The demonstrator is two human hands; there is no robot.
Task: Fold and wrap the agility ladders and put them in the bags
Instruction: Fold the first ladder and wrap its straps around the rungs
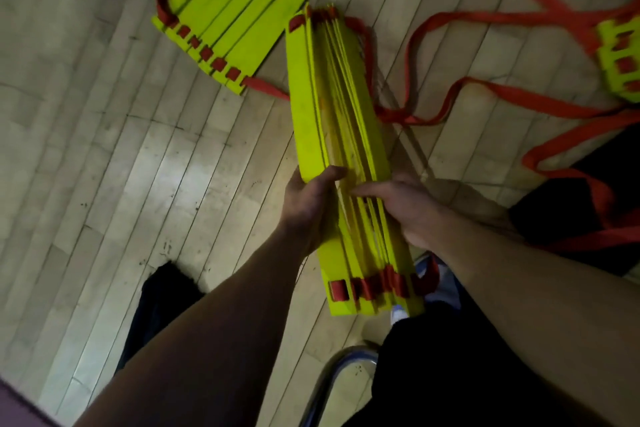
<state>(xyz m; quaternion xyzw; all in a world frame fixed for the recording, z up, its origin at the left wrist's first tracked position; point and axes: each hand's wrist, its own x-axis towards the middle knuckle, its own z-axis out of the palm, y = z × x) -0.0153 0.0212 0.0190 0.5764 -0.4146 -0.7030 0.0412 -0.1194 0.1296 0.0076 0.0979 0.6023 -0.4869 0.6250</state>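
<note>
Close to the camera, two bare arms reach out over the wooden floor [104,156]. The left hand [309,204] and the right hand [407,210] both grip a stack of yellow ladder rungs [341,135], one hand on each side, fingers curled round it. The stack is held up above the floor, with red strap loops [372,286] at its near end. A black bag [162,298] lies on the floor to the left. Farther off, more yellow rungs [239,7] lie flat, side by side. Long red straps [485,90] curl over the floor on the right.
</note>
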